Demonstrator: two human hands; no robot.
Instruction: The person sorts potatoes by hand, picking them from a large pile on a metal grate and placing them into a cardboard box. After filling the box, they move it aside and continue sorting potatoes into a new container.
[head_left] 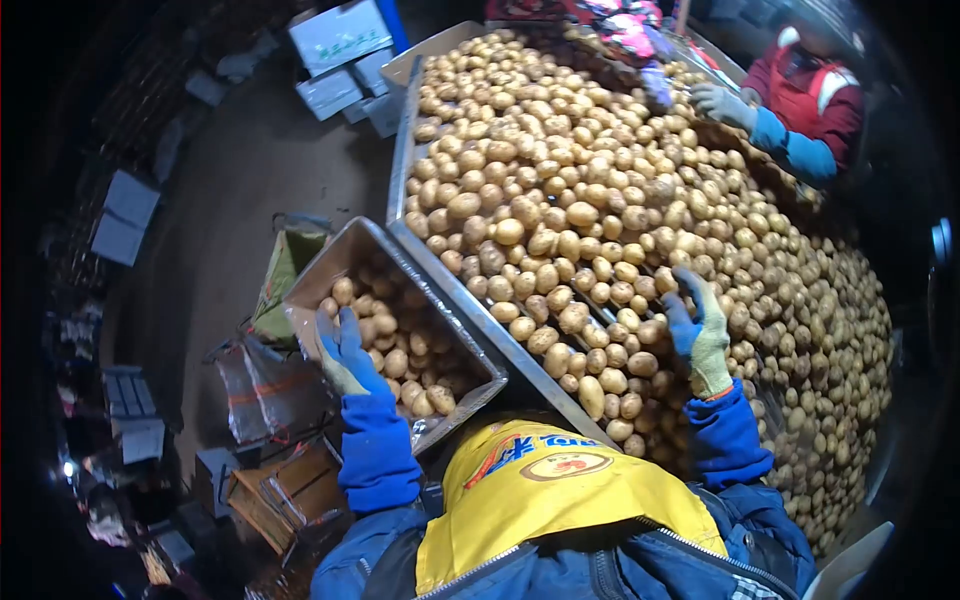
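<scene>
Potatoes (580, 214) lie spread over a large metal-edged sorting table (455, 285). Against its left edge stands a lined box (365, 235) partly filled with potatoes (397, 362). My left hand (349, 355), in a blue and pale glove, is over the left side of the box beside its potatoes, fingers apart. On the table, my right hand (700, 335), in a similar glove, is among the potatoes. Its thumb and fingers are spread near a potato, and nothing is held in them.
Across the table at the upper right, a co-worker's gloved hand (725, 105) reaches over the potatoes. White boxes (340, 45) are stacked at the upper left. A green sack (288, 285), a plastic bag (250, 390) and a wooden crate (290, 490) stand left of the lined box.
</scene>
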